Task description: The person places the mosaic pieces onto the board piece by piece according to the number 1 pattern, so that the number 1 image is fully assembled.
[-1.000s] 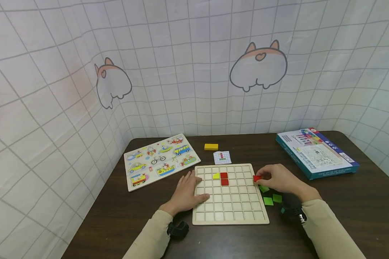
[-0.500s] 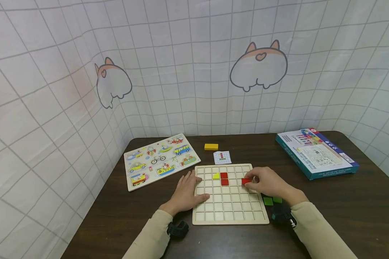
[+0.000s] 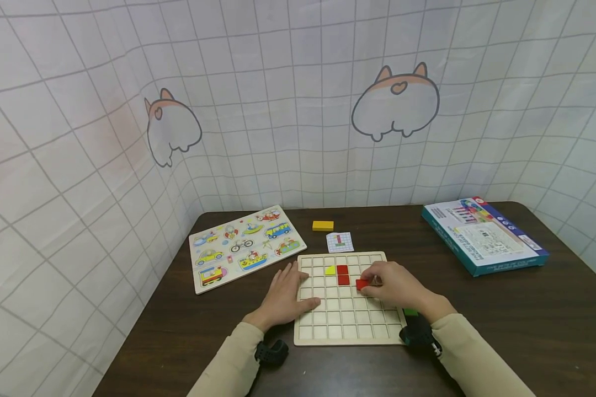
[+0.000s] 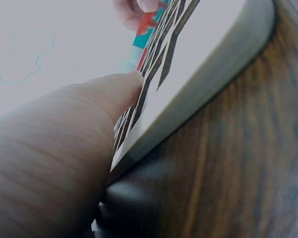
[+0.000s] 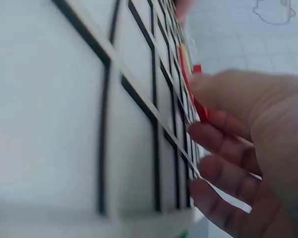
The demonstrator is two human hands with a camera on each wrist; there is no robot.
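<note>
A pale wooden grid board [image 3: 328,318] lies on the table. On its left edge rests my left hand [image 3: 283,295], fingers extended along the side and thumb over the squares. My right hand [image 3: 394,284] pinches a red square tile [image 3: 361,284] between thumb and finger, just over the board's right-middle cells. In the right wrist view, that red tile [image 5: 202,113] is partly hidden by the thumb. Two red tiles [image 3: 344,280] sit one below the other in the grid, beside a yellow piece [image 3: 330,270] with a cut corner.
Behind the board lie a small gridded pattern card [image 3: 340,242] and a yellow block [image 3: 323,226]. A picture puzzle board [image 3: 248,248] is at the left, a teal-sided box [image 3: 484,237] at the right. One green tile [image 3: 410,312] shows under my right wrist.
My right hand has carried the red tile leftward from the board's right edge to over its cells, covering most of the green tiles. My left hand keeps its place.
</note>
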